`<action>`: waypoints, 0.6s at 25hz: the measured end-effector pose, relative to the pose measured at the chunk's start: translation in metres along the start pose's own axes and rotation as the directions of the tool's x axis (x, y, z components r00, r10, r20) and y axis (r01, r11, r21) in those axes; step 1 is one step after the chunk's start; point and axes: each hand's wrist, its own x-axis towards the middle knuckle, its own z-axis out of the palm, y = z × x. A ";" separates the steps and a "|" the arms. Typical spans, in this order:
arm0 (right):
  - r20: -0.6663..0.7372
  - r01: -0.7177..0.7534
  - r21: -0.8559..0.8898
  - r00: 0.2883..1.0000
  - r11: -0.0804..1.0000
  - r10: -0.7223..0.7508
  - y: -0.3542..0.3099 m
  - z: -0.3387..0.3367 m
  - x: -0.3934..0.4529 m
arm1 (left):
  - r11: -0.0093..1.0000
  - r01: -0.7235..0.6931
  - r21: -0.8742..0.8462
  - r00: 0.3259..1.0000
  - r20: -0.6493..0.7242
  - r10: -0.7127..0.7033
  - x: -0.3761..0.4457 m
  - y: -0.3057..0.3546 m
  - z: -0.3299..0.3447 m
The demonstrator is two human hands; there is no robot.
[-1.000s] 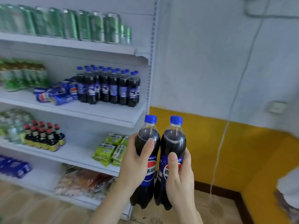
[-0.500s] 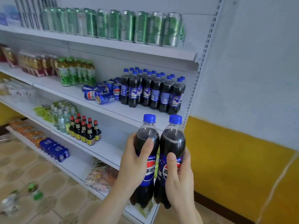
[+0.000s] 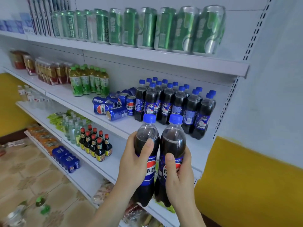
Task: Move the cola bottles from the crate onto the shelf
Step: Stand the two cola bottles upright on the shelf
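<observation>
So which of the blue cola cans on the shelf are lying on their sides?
The cola cans at the left and front of the cluster, ends or sides toward the camera. The cans beside the cola bottles stand upright.

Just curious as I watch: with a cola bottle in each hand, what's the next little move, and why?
Probably lift both forward onto the shelf. The left hand and right hand each grip an upright bottle just below and in front of the cola group, and bare shelf shows in front of that group.
</observation>
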 end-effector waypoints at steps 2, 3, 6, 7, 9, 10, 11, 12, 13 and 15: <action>0.007 0.024 -0.009 1.000 1.000 -0.024 0.004 0.010 0.020 | 1.000 -0.018 0.012 1.000 -0.012 0.018 0.023 -0.002 -0.002; 0.008 0.025 -0.012 1.000 1.000 -0.025 0.008 0.016 0.030 | 1.000 -0.027 0.006 1.000 -0.016 0.027 0.034 -0.005 -0.004; -0.019 0.030 -0.034 0.999 0.999 -0.031 0.015 0.035 0.061 | 0.999 -0.047 -0.019 0.999 0.016 0.047 0.073 -0.013 -0.007; -0.037 0.032 -0.044 0.999 0.999 -0.033 0.019 0.042 0.072 | 0.998 -0.052 -0.020 0.998 0.029 0.053 0.089 -0.018 -0.007; -0.083 0.029 -0.060 0.996 0.998 -0.034 0.025 0.057 0.092 | 0.997 -0.065 -0.043 0.996 0.064 0.067 0.120 -0.029 -0.008; -0.116 0.028 -0.069 0.993 0.997 -0.036 0.028 0.065 0.102 | 0.996 -0.065 -0.052 0.993 0.094 0.070 0.136 -0.034 -0.009; -0.148 0.029 -0.075 0.988 0.997 -0.040 0.030 0.072 0.112 | 0.996 -0.066 -0.059 0.990 0.124 0.073 0.150 -0.036 -0.010; -0.176 0.032 -0.081 0.983 0.996 -0.046 0.031 0.078 0.120 | 0.995 -0.074 -0.065 0.984 0.156 0.084 0.164 -0.038 -0.010; -0.210 0.032 -0.090 0.976 0.995 -0.051 0.034 0.086 0.129 | 0.993 -0.083 -0.078 0.976 0.196 0.097 0.179 -0.040 -0.011; -0.282 0.024 -0.099 0.958 0.995 -0.051 0.037 0.102 0.146 | 0.989 -0.086 -0.116 0.958 0.264 0.114 0.206 -0.046 -0.012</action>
